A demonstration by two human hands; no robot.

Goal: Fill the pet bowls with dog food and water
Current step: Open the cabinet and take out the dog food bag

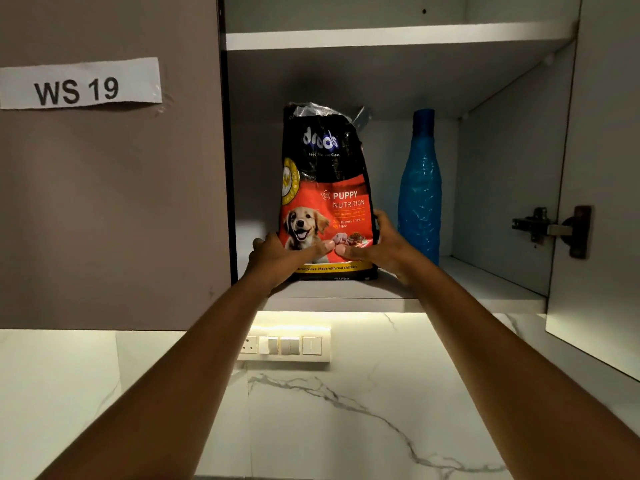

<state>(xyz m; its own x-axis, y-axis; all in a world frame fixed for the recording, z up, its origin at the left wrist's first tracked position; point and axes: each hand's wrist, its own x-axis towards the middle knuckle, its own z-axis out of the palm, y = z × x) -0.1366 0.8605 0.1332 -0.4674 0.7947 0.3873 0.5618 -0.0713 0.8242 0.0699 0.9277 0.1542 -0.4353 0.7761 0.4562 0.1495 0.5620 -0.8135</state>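
Note:
A black and red dog food bag [325,181] with a puppy picture stands upright on the lower shelf [485,289] of an open wall cabinet. My left hand [277,256] grips the bag's lower left side, thumb across the front. My right hand [379,247] holds its lower right side, fingers wrapped behind the edge. The bag's top is crumpled and open. A blue plastic water bottle [419,188] stands upright on the same shelf, just right of the bag. No pet bowls are in view.
The left cabinet door [104,202] is closed and carries a paper label reading WS 19. The right door [595,202] is swung open with a hinge showing. An upper shelf [398,38] sits above. Below are a lit marble wall and a switch panel [287,346].

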